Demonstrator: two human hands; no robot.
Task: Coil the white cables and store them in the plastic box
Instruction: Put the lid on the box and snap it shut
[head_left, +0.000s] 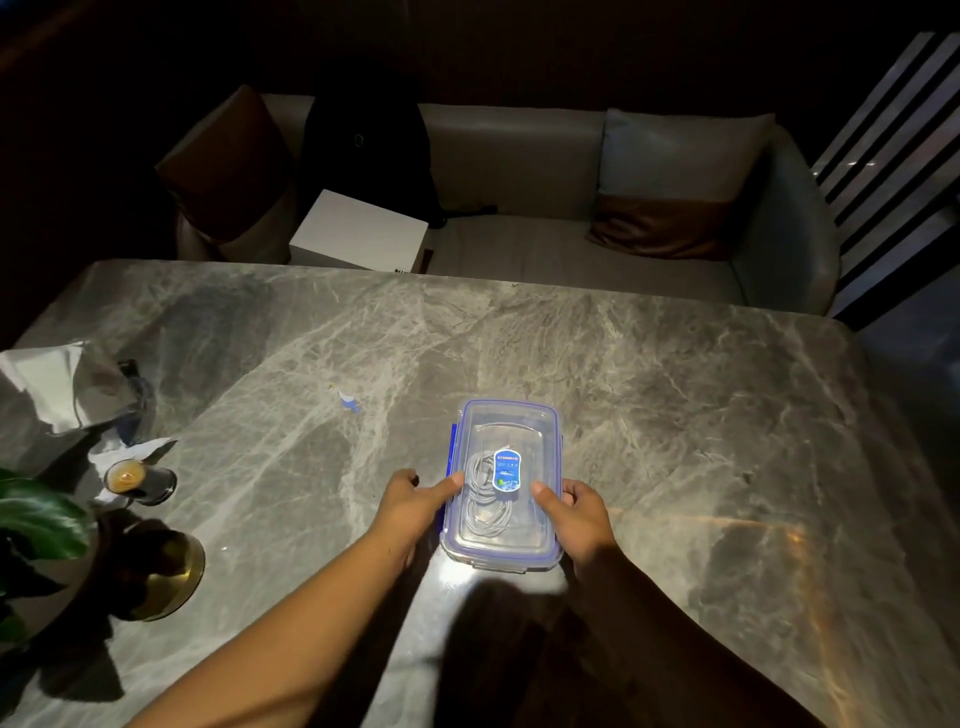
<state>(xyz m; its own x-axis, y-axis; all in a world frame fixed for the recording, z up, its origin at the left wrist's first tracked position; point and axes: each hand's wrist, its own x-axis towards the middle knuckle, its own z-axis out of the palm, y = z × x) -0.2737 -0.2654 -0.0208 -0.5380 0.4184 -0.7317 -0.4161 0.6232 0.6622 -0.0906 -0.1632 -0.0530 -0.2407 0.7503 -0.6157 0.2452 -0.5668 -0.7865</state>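
Clear plastic box w/ blue-edged lid sits on the grey marble table, long side running away from the person, lid on. Coiled white cables lie inside the box, in its near-left part, seen thru the lid; blue oval sticker on the lid over them. Left hand is at the box's left side, thumb laid on the lid's left edge, other fingers curled down along the box wall, so it grips the box. Right hand is at the box's right side, thumb on the lid top near the sticker, fingers wrapped round the right edge, also gripping. Can't tell if the blue side clips are latched. Far left of the box: small glass w/ brown drink, crumpled white paper behind it, green plant leaf and a brass-toned round base nearer the person. Small blue-white scrap just left-beyond the box. Beyond the box, past the table edge: grey sofa w/ cushions, white carton and dark bag on it.
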